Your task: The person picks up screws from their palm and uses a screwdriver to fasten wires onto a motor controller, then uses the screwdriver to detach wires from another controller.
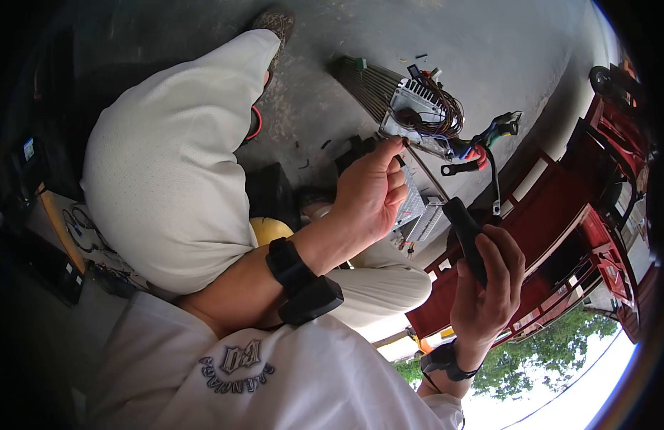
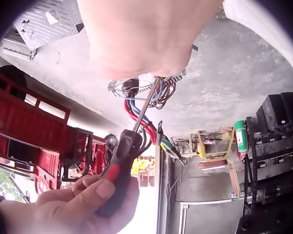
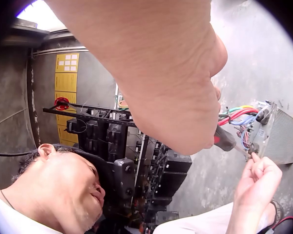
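Observation:
The right hand (image 1: 490, 287) grips the black handle of a screwdriver (image 1: 467, 236), its shaft slanting up toward the left hand (image 1: 368, 190). At the shaft's far end the left thumb and forefinger pinch the tip, the other fingers curled; whether a small part is also between them is hidden. Beyond the hands a finned metal unit (image 1: 368, 89) lies on the floor with coiled brown wires (image 1: 450, 111) and thick cables with ring ends. In the left wrist view the screwdriver (image 2: 122, 163) shows red on its handle, held by the right hand (image 2: 83, 209); red and blue cables (image 2: 133, 109) hang behind it.
Metal plates (image 1: 412, 204) and a black box (image 1: 273, 197) lie near the legs. A red cart (image 1: 547, 215) stands to the right. Black shelving with equipment (image 3: 112, 136) appears in the right wrist view, and a green cylinder (image 2: 240, 139) in the left wrist view.

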A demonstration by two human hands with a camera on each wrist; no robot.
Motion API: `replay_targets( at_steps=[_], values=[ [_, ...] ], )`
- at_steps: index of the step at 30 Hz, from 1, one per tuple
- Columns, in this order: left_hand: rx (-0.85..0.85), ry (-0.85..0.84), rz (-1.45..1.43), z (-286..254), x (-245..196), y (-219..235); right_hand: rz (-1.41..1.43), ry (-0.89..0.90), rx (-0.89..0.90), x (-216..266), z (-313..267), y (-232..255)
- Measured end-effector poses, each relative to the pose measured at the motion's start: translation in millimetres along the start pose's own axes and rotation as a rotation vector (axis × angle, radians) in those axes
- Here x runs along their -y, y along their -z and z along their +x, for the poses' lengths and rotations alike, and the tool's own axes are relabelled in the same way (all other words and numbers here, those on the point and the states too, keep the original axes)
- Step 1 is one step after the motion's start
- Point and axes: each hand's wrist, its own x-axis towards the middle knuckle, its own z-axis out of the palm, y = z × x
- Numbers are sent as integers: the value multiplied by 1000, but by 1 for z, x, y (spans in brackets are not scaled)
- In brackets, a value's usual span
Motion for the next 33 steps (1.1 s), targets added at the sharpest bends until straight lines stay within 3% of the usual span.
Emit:
replay_targets(
  at_steps=[10, 27, 33],
  values=[
    [-66, -29, 56, -8, -8, -6, -70, -4, 70, 16, 15, 4],
    [-9, -30, 77, 0, -15, 5, -105, 15, 168, 29, 46, 11],
    [-48, -110, 163, 2, -13, 4, -80, 11, 204, 27, 51, 12]
  ],
)
